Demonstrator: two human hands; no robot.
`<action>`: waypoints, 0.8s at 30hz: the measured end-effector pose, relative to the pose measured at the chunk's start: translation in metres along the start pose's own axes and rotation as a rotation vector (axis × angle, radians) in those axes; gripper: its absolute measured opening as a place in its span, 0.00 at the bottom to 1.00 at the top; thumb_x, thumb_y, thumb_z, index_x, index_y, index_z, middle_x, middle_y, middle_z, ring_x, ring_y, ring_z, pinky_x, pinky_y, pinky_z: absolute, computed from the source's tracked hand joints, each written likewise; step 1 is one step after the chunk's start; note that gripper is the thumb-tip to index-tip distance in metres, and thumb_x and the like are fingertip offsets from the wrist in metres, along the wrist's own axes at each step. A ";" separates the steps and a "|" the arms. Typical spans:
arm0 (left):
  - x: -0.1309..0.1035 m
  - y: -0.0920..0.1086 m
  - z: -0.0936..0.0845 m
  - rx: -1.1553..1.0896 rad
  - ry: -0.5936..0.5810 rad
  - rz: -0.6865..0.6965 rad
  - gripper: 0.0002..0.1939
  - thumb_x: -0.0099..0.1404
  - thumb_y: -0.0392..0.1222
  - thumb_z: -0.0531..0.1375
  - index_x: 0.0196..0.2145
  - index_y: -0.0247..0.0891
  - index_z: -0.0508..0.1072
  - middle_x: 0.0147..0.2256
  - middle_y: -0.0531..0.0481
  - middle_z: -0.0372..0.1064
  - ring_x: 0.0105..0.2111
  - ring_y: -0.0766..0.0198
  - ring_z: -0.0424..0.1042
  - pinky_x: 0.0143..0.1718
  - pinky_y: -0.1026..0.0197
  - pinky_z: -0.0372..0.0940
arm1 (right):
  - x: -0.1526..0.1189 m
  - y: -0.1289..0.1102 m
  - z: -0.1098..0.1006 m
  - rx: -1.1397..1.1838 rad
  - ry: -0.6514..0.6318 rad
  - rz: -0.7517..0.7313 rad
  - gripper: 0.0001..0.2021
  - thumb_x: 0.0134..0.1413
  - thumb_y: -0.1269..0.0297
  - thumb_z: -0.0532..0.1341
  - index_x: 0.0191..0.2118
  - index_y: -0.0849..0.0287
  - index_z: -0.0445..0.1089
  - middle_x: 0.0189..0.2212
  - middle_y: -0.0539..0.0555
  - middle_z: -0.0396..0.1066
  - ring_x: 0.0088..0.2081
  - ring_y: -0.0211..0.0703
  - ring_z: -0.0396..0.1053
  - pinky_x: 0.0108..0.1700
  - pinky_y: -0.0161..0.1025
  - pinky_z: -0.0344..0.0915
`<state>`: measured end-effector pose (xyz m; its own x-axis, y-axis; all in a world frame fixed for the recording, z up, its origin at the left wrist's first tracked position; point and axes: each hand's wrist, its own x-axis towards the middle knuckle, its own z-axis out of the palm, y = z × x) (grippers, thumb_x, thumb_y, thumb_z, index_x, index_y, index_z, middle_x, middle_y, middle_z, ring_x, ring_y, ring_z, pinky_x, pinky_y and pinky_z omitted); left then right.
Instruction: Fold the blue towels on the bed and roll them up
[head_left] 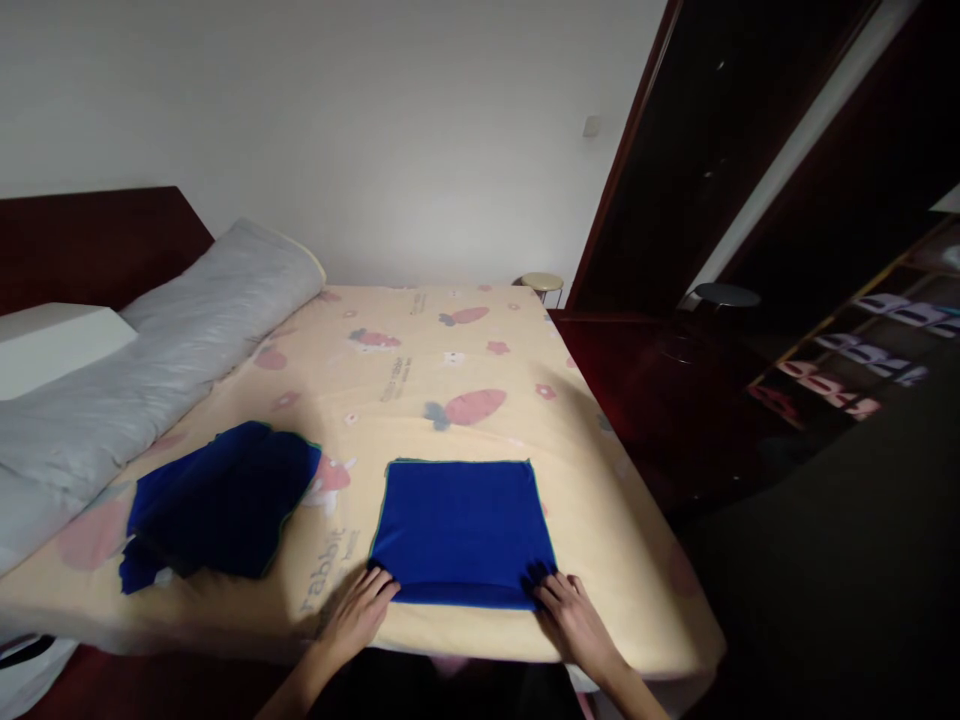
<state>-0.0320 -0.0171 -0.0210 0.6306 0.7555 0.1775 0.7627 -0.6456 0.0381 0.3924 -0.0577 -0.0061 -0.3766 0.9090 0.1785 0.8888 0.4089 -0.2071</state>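
Note:
A blue cloth [465,520] with thin green edging lies flat on the bed, its near edge turned over in a narrow fold. My left hand [364,603] is closed on its near left corner, fingers bent over the fabric. At the near right corner my right hand [568,608] grips the cloth the same way; both thumbs are mostly hidden. Further left, a second blue cloth [225,500] with green edging lies crumpled, apart from both hands.
A yellow bedsheet [420,370] with carrot and rabbit prints covers the bed. A long grey rolled bedding piece [202,300] and a white block [60,340] lie at the left by the dark headboard [90,240]. Stools [541,282] and a shoe rack [840,350] stand beyond.

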 end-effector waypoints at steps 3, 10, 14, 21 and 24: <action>-0.022 -0.013 -0.003 0.014 0.024 0.020 0.28 0.61 0.24 0.50 0.54 0.47 0.69 0.46 0.53 0.74 0.49 0.62 0.71 0.54 0.57 0.65 | -0.019 0.018 -0.001 -0.048 0.034 -0.053 0.14 0.63 0.72 0.50 0.44 0.53 0.70 0.38 0.52 0.73 0.43 0.45 0.69 0.49 0.44 0.58; -0.026 -0.019 -0.021 -0.132 0.044 -0.064 0.19 0.65 0.30 0.53 0.49 0.47 0.73 0.42 0.52 0.76 0.45 0.60 0.73 0.50 0.56 0.67 | -0.023 0.030 -0.012 0.110 -0.058 0.040 0.13 0.64 0.63 0.53 0.47 0.47 0.72 0.41 0.52 0.75 0.45 0.45 0.69 0.47 0.43 0.61; -0.014 -0.022 -0.034 -0.295 0.002 -0.220 0.14 0.64 0.31 0.54 0.41 0.45 0.75 0.39 0.50 0.75 0.42 0.60 0.73 0.45 0.58 0.68 | -0.009 0.031 -0.019 0.221 -0.148 0.260 0.14 0.60 0.55 0.53 0.39 0.49 0.76 0.42 0.55 0.74 0.45 0.50 0.69 0.47 0.46 0.62; 0.015 -0.029 -0.057 -0.295 -0.201 -0.319 0.09 0.60 0.33 0.57 0.32 0.44 0.75 0.37 0.51 0.73 0.43 0.60 0.70 0.47 0.57 0.62 | 0.016 0.042 -0.022 0.139 -0.275 0.427 0.14 0.58 0.55 0.53 0.38 0.50 0.75 0.43 0.54 0.75 0.47 0.49 0.70 0.46 0.43 0.63; 0.026 -0.034 -0.057 -0.225 -0.280 -0.341 0.08 0.59 0.32 0.57 0.32 0.43 0.74 0.36 0.52 0.74 0.41 0.61 0.71 0.46 0.58 0.61 | 0.022 0.044 -0.024 0.090 -0.275 0.424 0.11 0.56 0.58 0.55 0.32 0.53 0.74 0.42 0.55 0.76 0.48 0.51 0.70 0.48 0.45 0.61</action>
<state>-0.0499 0.0180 0.0381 0.3886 0.9087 -0.1524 0.9018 -0.3411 0.2652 0.4294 -0.0222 0.0118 -0.0535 0.9791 -0.1960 0.9570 -0.0058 -0.2901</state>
